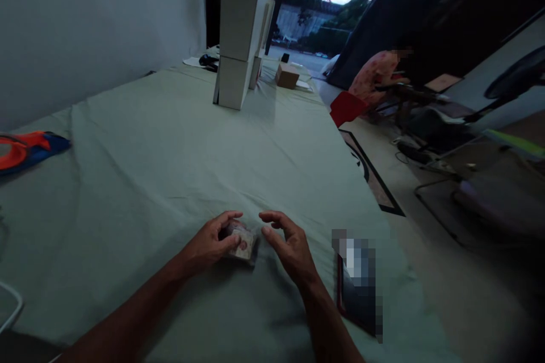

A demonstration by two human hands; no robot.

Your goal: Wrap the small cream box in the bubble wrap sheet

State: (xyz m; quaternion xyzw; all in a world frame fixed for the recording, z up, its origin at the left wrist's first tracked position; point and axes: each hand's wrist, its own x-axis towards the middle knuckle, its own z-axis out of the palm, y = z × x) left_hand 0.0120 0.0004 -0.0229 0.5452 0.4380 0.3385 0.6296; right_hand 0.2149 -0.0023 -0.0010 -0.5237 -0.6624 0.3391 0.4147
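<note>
On the pale green cloth, a small pale box (244,244) with a reddish round mark lies in front of me; its exact kind is hard to make out in the dim light. My left hand (215,241) grips its left side, thumb across the near face and fingers curled over the far edge. To the right of the box, apart from it, hovers my right hand (292,244). Its fingers are bent and spread from the thumb, with nothing between them.
A phone (357,295) rests right of my right forearm. Tall white boxes (238,39) stand stacked farther back, near a small brown box (287,75). An orange and blue item (32,150) lies at left. Beyond the table's right edge, a person (374,76) sits by a red chair (347,108).
</note>
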